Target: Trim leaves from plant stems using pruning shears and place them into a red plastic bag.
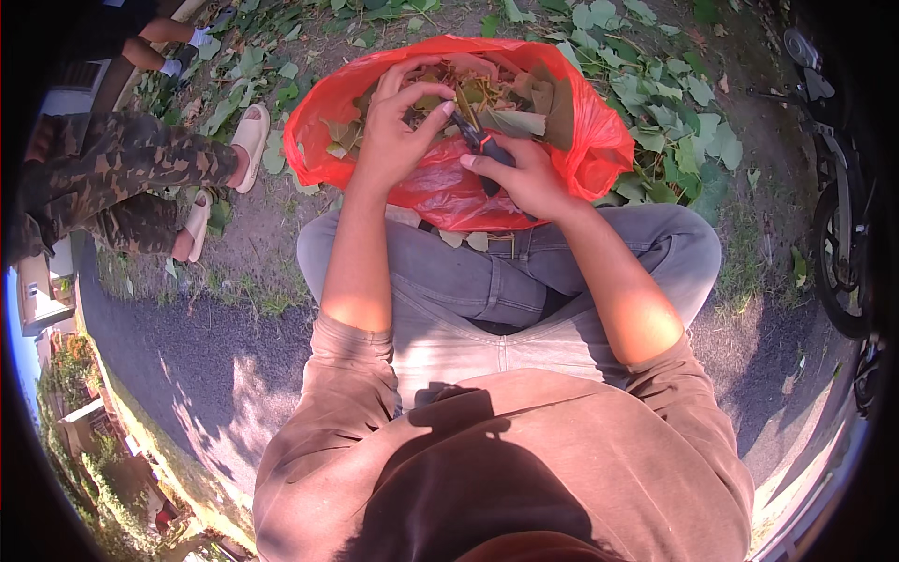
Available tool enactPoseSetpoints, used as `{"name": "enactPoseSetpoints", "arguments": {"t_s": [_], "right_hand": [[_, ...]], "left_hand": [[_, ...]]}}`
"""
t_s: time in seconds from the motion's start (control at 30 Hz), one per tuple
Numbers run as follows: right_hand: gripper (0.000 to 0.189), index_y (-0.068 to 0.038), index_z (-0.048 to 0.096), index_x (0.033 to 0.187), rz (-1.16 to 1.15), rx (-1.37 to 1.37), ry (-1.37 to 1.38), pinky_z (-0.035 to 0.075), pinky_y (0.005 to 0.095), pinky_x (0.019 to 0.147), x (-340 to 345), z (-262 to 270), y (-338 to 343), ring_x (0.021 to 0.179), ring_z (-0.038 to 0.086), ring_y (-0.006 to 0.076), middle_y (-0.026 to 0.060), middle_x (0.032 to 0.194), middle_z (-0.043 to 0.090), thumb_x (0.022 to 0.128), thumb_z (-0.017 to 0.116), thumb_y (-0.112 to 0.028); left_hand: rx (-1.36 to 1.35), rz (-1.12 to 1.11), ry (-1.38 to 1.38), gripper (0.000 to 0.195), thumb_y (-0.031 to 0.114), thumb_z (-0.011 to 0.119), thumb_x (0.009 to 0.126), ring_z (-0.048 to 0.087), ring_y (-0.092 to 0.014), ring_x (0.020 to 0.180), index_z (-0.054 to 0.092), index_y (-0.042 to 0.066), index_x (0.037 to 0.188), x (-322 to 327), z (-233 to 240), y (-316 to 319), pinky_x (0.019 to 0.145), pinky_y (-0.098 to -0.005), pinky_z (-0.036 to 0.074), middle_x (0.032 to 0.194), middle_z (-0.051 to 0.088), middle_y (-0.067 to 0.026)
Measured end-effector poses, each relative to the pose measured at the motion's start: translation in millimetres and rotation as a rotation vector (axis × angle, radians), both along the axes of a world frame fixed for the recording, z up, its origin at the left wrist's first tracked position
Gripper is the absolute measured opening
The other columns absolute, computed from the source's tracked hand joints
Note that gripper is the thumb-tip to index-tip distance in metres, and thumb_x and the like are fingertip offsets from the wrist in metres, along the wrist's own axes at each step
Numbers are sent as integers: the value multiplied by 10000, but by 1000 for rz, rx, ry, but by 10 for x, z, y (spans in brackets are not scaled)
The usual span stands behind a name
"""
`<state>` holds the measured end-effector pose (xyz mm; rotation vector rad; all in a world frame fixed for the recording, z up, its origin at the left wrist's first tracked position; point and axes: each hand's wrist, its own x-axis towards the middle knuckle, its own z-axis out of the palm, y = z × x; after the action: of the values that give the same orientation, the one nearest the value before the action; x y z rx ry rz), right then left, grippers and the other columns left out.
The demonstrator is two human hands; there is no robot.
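Observation:
My right hand (530,172) holds a pair of pruning shears (491,149) with dark handles and orange accents. Their jaws point up and left, over the mouth of a red plastic bag (463,175). At the jaws, the thumb and index finger of my left hand (404,116) come close together; whether a thin stem is pinched there is too small to tell. Leaves (516,121) and cut yellowish stems (481,91) lie inside the open bag, which rests in front of my crossed legs (456,270).
Large green leaves (667,105) lie scattered on the soil beyond and right of the bag. A person in camouflage trousers (140,151) and pale slides stands at left, with another person's legs (165,46) farther off. A motorcycle (839,232) is parked at right.

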<state>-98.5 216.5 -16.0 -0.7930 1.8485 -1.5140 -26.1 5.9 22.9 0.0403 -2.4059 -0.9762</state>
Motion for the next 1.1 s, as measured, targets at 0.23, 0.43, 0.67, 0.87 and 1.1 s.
{"name": "enactPoseSetpoints", "arguments": {"t_s": [0.23, 0.43, 0.67, 0.87, 1.1], "right_hand": [[477, -27, 718, 1106, 96, 146, -17, 519, 312, 687, -49, 59, 57, 755, 621, 117, 8, 837, 633, 956, 752, -478], [488, -10, 712, 1129, 142, 112, 34, 544, 327, 573, -52, 174, 114, 637, 621, 128, 34, 825, 643, 951, 761, -461], [557, -22, 759, 1094, 306, 323, 120, 515, 341, 766, -193, 194, 194, 849, 660, 180, 78, 914, 703, 909, 763, -547], [594, -11, 768, 1090, 356, 320, 1, 498, 330, 788, -219, 157, 214, 876, 665, 184, 76, 944, 733, 894, 759, -572], [414, -11, 755, 1070, 509, 238, -236, 481, 291, 917, -252, 90, 246, 967, 658, 145, 51, 980, 740, 965, 742, -411]], "left_hand": [[-139, 3, -60, 248, 223, 798, 880, 503, -347, 1389, 754, 111, 1096, 79, -2, -24, 1164, -489, 334, 1448, 601, -107], [-45, -96, -168, 257, 153, 805, 866, 593, -300, 1280, 736, 69, 1099, 147, 87, -83, 1107, -432, 428, 1334, 662, -112], [298, -274, -383, 293, 56, 768, 882, 686, -143, 961, 697, 7, 1162, 233, 58, -171, 945, -321, 522, 981, 746, -56], [438, -334, -410, 495, -8, 782, 879, 664, -95, 991, 608, 23, 1341, 252, 107, -201, 941, -288, 537, 1027, 688, -15], [525, -396, -519, 498, -22, 763, 896, 686, -111, 1027, 613, 21, 1369, 290, 142, -193, 951, -291, 538, 1025, 699, -11]]}}
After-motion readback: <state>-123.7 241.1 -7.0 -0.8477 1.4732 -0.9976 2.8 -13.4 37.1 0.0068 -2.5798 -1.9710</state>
